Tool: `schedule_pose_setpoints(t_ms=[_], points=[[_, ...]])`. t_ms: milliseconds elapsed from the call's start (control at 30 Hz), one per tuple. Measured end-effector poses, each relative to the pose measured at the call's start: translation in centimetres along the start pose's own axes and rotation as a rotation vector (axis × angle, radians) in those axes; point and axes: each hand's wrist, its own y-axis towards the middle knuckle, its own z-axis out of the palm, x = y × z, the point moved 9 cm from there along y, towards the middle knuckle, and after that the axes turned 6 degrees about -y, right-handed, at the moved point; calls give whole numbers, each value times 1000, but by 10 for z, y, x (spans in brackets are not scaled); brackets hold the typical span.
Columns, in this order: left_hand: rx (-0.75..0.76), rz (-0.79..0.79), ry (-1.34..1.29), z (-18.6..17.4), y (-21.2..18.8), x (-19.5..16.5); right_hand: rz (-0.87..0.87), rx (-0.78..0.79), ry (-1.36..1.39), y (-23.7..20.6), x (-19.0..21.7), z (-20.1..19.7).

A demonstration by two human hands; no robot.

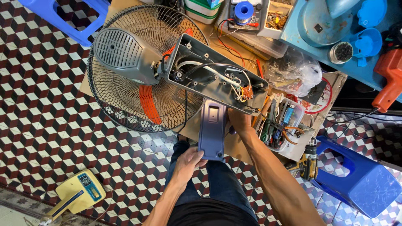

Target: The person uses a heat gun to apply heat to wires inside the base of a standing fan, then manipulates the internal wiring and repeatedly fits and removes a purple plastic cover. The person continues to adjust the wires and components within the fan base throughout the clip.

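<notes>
Seen from above, the left hand grips the near end of a grey-blue plastic cover panel, lying near the opened grey fan housing with exposed wires. The right hand braces that housing's near edge, fingers hidden. Seating the cover well likely means keeping wires tucked clear.

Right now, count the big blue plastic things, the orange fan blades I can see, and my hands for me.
Blue plastic stools: 2, one top left, one bottom right
Blue cover panel in the left hand: 1
Orange fan blades showing through the grille: 1 clearly; others hidden
Hands: 2, left hand, right hand
Total: 6
</notes>
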Motion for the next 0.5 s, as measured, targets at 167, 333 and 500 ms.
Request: schedule_pose_setpoints(t_ms=[167,333,500], points=[[0,-94,22,-13,-36,20,-90,131,-105,-32,8,6],[38,-244,-80,-6,-58,24,838,284,910,-127,-17,16],[151,-421,-61,4,-66,43,1118,370,1255,-178,-1,22]])
